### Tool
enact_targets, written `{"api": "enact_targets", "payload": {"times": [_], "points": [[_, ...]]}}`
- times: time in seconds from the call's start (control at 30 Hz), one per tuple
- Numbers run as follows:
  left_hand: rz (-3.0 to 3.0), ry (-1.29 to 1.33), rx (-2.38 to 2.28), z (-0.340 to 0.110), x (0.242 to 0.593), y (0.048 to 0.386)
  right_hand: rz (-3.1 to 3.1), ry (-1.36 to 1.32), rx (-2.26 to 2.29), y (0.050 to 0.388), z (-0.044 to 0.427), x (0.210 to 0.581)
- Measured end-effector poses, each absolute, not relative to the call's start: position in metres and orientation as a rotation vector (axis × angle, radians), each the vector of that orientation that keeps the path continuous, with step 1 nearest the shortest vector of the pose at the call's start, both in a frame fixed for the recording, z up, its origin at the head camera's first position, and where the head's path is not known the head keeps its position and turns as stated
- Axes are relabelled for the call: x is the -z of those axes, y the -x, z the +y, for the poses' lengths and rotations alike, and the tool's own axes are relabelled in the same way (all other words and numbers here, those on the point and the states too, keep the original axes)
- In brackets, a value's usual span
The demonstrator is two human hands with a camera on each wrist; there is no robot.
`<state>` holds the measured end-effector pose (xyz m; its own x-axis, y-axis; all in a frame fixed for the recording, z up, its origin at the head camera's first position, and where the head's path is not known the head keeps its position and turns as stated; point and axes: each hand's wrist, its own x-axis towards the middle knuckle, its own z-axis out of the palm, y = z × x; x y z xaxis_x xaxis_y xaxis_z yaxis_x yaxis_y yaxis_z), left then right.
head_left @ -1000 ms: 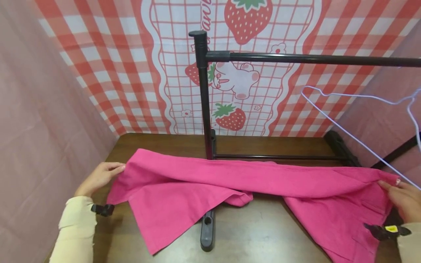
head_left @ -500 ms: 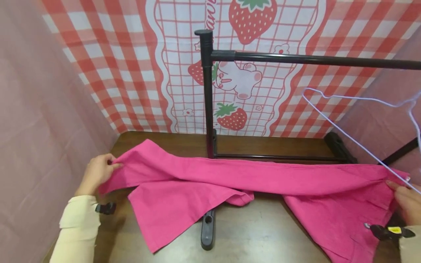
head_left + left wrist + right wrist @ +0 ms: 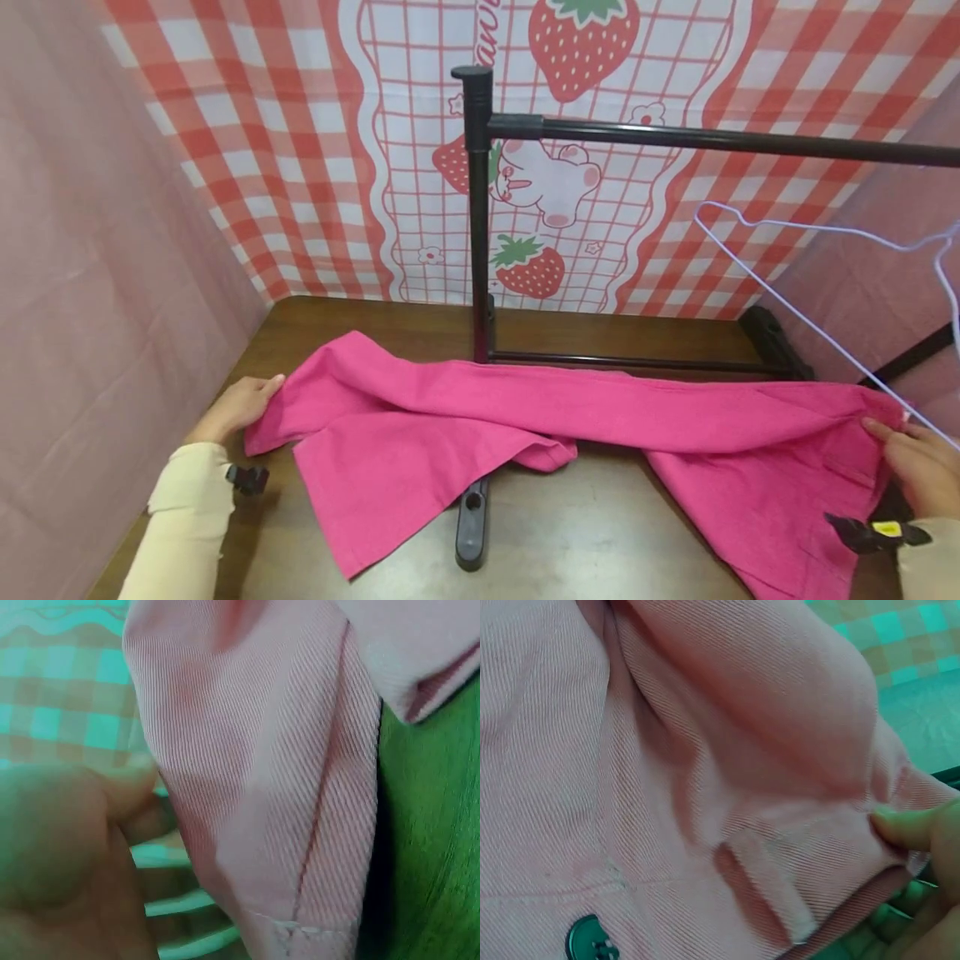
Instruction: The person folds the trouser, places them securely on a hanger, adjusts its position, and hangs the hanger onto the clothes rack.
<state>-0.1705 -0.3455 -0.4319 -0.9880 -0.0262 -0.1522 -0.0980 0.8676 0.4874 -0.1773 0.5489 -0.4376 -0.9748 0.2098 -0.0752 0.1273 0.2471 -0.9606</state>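
Pink trousers (image 3: 540, 404) lie stretched sideways across the table, one leg pulled long to the left and the other folded below it. My left hand (image 3: 238, 408) pinches the hem end of the long leg; the left wrist view shows the thumb at the edge and the stitched hem (image 3: 300, 926). At the far right, my right hand (image 3: 926, 471) grips the waist end. In the right wrist view its thumb presses on the waistband beside a belt loop (image 3: 769, 885), and a dark button (image 3: 589, 941) shows lower left. Some right fingers are hidden behind the cloth.
A black clothes rack (image 3: 480, 225) stands behind the trousers, its foot (image 3: 471, 529) sticking out under them. A lilac wire hanger (image 3: 795, 304) hangs at right, its lower wire crossing close to my right hand. Checked cloth (image 3: 300, 125) covers the back.
My left hand went up and outward with the leg end, then came back down and slightly right. My right hand shifted a little and keeps its grip on the waistband.
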Motion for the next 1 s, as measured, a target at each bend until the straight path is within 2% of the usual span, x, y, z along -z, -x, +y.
{"api": "enact_targets", "payload": {"times": [0.23, 0.37, 0.57, 0.8, 1.0], "points": [[2.728, 0.184, -0.983, -0.346, 0.433, 0.172, -2.932, 0.614, -1.242, 0.182, 0.542, 0.426], [2.59, 0.22, -1.112, -0.341, 0.436, 0.173, -2.971, 0.632, -1.074, 0.185, 0.541, 0.425], [2.561, 0.203, -1.052, -0.341, 0.44, 0.174, -2.935, 0.57, -0.756, 0.178, 0.524, 0.414], [2.554, 0.089, -0.878, -0.347, 0.426, 0.174, -2.905, 0.674, -0.742, 0.172, 0.52, 0.414], [2.59, 0.131, -1.022, -0.355, 0.432, 0.176, -2.982, 0.563, -0.703, 0.173, 0.522, 0.418]]}}
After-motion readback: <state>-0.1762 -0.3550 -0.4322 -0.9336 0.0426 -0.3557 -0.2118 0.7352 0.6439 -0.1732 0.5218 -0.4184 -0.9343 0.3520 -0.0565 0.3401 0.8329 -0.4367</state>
